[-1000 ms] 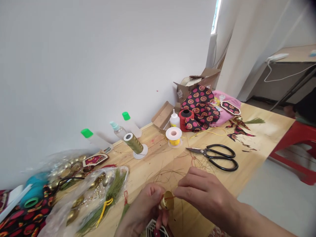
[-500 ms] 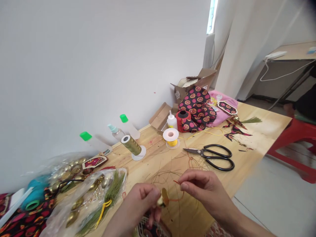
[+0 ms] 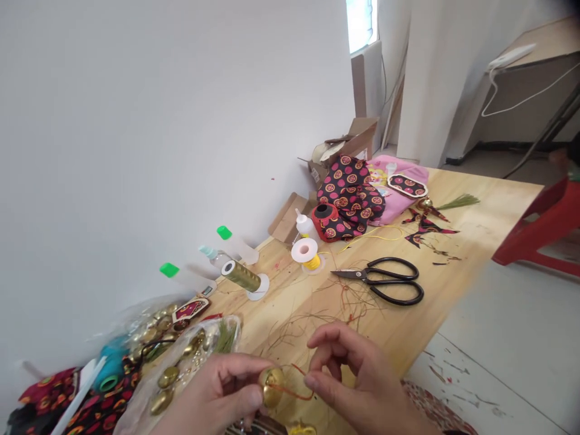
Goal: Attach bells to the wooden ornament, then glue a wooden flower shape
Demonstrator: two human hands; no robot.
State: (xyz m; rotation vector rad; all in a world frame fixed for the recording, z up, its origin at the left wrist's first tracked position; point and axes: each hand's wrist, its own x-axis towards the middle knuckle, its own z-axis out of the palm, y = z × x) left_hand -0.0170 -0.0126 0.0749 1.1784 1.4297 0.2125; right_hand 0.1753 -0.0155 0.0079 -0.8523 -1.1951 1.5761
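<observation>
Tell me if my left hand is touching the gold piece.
Touching. The head view shows it: your left hand has its thumb against the side of the gold piece, no gap visible between them.

From my remote feed I logged a small, rounded gold piece, shiny, held up left of the black-handled scissors and closer to the camera than they were. I could not tell whether its domed or hollow side faced me. A thin orange-red cord emerged near its middle, crossed its face toward the right, then bent sharply upward and back in an open, slack loop. I recorded this loop likewise nearer the camera than the scissors, well apart from them.
</observation>
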